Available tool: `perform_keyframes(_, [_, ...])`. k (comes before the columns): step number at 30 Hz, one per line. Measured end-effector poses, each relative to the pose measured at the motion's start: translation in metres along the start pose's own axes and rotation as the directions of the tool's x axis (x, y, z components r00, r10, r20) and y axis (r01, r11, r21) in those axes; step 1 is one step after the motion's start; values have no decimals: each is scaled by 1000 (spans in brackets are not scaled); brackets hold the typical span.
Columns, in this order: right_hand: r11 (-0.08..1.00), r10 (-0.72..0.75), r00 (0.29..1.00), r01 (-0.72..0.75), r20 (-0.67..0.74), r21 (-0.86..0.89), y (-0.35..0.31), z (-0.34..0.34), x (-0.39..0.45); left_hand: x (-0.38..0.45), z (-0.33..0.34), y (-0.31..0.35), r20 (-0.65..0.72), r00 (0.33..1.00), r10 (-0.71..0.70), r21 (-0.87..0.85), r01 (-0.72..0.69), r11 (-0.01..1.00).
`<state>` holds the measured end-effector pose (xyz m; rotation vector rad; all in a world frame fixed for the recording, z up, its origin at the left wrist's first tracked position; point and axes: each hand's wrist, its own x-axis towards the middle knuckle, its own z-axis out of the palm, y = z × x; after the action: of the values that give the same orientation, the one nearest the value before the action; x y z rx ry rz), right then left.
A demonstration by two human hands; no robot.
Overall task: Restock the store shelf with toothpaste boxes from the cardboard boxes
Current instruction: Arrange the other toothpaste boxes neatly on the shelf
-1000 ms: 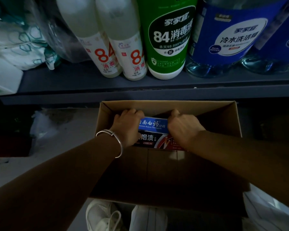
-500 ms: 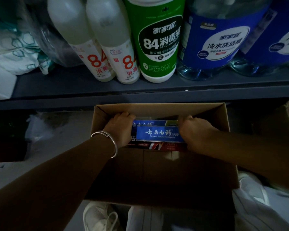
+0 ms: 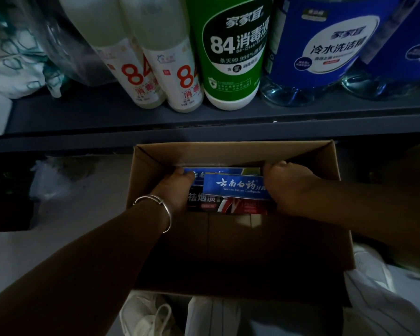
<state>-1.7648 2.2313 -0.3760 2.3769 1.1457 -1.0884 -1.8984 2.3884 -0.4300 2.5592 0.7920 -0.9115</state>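
Down in the head view, an open cardboard box (image 3: 240,238) sits on the floor just in front of a grey shelf (image 3: 204,120), its near wall facing the camera and its flaps up. Both hands are inside it, at the far end. The left hand (image 3: 177,187), with a silver bangle (image 3: 159,209) on its wrist, curls its fingers down around the left end of a stack of toothpaste boxes. The right hand (image 3: 289,187) curls around the right end of the same stack, knuckles up, fingertips hidden against the box's far wall. Between the hands lies a blue toothpaste box (image 3: 238,189) with white script, slightly tilted, on top of the pile. A second blue toothpaste box (image 3: 216,171) shows behind it, partly covered by the left hand. Under them lies a dark toothpaste box (image 3: 226,204) with red and white markings. How many boxes each hand actually grips cannot be told.

On the shelf above stand two white disinfectant bottles (image 3: 155,69) with red "84" labels, a green disinfectant bottle (image 3: 233,52) touching them on the right, and two large blue-labelled detergent jugs (image 3: 325,47) further right. Patterned white packages (image 3: 12,61) lie at the shelf's left end. At the bottom edge, a white shoe (image 3: 146,314) and white trouser legs (image 3: 386,306) show beside the box.
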Motion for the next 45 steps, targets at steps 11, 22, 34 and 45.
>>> perform_keyframes(11, [1000, 20, 999, -21, -26, -15, -2, -1, 7, -7, 10, 1, 11, 997, 73, 248, -73, 966])
perform_keyframes(22, [999, -8, 1000, 7, -19, -49, -1, -8, 7, -16, 13, 9, 39, 993, 109, 258, -116, 959])
perform_keyframes(34, [983, -127, 989, 115, -77, -144, -4, -40, -33, -56, -39, -2, -70, 955, 289, 276, -259, 925])
perform_keyframes(45, [934, -228, 960, 168, -164, -316, -7, -95, -109, -123, -120, 1, -101, 927, 362, 481, -273, 833])
